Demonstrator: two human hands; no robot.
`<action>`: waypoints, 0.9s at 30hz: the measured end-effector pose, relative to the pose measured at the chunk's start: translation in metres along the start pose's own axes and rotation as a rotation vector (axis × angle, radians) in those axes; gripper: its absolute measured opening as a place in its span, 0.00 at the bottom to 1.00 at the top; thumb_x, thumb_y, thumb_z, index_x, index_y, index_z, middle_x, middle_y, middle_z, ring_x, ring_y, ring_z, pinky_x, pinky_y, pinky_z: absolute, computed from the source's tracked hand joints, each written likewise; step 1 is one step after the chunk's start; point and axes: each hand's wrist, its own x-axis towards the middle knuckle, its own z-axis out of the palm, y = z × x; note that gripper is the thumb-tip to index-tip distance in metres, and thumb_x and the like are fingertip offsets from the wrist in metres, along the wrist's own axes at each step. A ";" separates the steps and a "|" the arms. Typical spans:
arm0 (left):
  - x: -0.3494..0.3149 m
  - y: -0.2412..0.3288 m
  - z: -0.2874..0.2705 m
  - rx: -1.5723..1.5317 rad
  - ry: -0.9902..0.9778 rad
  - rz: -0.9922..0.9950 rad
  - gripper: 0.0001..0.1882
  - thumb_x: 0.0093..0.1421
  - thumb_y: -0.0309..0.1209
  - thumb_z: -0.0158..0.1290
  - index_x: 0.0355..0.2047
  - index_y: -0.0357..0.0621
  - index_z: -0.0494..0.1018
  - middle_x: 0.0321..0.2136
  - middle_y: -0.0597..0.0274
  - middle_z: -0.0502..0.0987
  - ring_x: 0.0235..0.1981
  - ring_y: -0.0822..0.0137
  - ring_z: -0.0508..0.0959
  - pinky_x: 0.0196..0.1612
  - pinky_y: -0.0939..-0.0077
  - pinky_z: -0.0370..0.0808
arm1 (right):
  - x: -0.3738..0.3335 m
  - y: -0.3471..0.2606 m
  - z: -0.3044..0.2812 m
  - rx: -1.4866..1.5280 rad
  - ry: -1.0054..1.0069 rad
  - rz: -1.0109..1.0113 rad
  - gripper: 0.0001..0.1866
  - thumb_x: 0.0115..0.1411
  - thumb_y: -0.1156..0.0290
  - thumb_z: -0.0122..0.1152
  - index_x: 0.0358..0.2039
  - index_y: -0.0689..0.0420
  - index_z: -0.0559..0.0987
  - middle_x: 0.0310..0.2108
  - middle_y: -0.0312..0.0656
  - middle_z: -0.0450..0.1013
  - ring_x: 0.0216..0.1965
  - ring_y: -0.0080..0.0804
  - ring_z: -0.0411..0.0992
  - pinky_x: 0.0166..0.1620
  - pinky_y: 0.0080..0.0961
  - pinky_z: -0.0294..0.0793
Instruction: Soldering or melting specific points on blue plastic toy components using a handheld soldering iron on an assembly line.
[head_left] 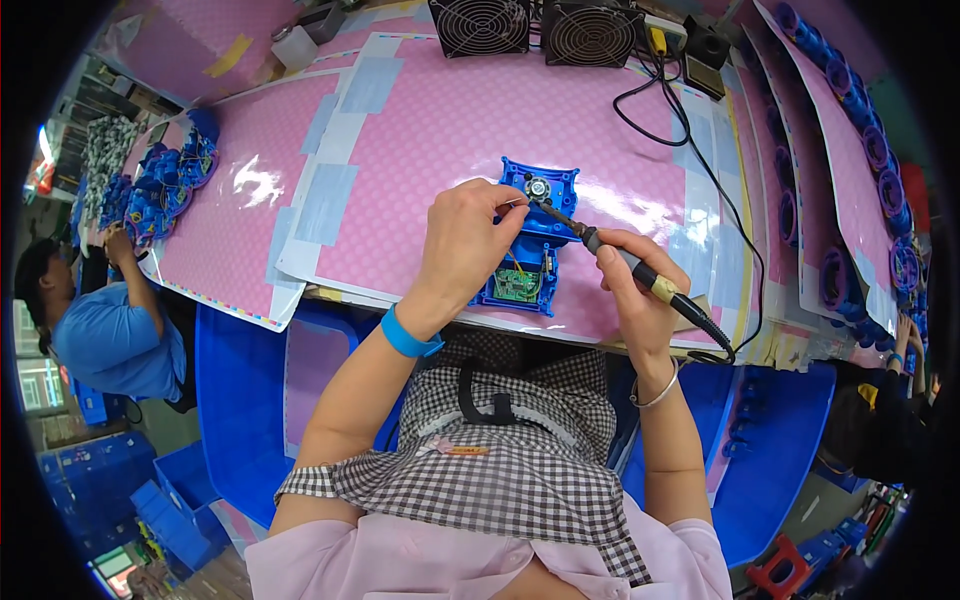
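Note:
On the pink table lies an opened blue plastic housing in two halves. The far half (563, 188) carries a small round speaker (538, 188); the near half holds a green circuit board (516, 285). My right hand (640, 280) grips a soldering iron (624, 258) by its dark handle, the metal tip reaching to the speaker's near edge. Beside that tip, my left hand (470, 235) pinches with thumb and forefinger what looks like a thin wire (514, 203). Whether the tip touches the wire is too small to tell.
Two black fans (484, 27) stand at the far edge. The iron's black cord (757, 270) loops along the right. Blue housings (165, 185) pile at the left, near a person in blue (120, 325). Blue round parts (880, 150) line racks at right. Blue bins (235, 400) sit below the table.

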 end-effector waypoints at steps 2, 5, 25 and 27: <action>0.000 0.001 0.000 0.006 -0.002 0.003 0.07 0.50 0.26 0.59 0.30 0.37 0.80 0.25 0.51 0.78 0.26 0.56 0.79 0.30 0.66 0.74 | 0.000 -0.003 -0.001 0.002 0.006 -0.002 0.10 0.58 0.76 0.63 0.40 0.65 0.80 0.27 0.40 0.77 0.23 0.19 0.71 0.26 0.13 0.69; 0.001 0.003 -0.001 0.002 -0.005 0.006 0.07 0.50 0.26 0.59 0.30 0.37 0.80 0.25 0.52 0.78 0.26 0.56 0.79 0.31 0.65 0.74 | -0.002 -0.006 -0.005 0.056 0.061 0.084 0.09 0.55 0.77 0.64 0.37 0.64 0.82 0.31 0.41 0.79 0.32 0.24 0.75 0.35 0.18 0.71; 0.000 0.029 -0.013 0.085 0.035 0.157 0.07 0.53 0.27 0.59 0.30 0.36 0.79 0.23 0.55 0.79 0.26 0.62 0.78 0.31 0.70 0.71 | 0.063 -0.076 -0.122 0.114 0.517 -0.274 0.11 0.67 0.64 0.53 0.44 0.57 0.75 0.16 0.35 0.67 0.13 0.17 0.59 0.16 0.15 0.56; -0.009 0.037 -0.014 0.109 0.091 0.100 0.09 0.53 0.29 0.60 0.31 0.36 0.78 0.20 0.54 0.77 0.23 0.62 0.76 0.28 0.67 0.70 | 0.088 -0.086 -0.171 0.203 0.650 -0.335 0.11 0.67 0.64 0.55 0.44 0.56 0.75 0.21 0.40 0.74 0.12 0.21 0.65 0.16 0.16 0.61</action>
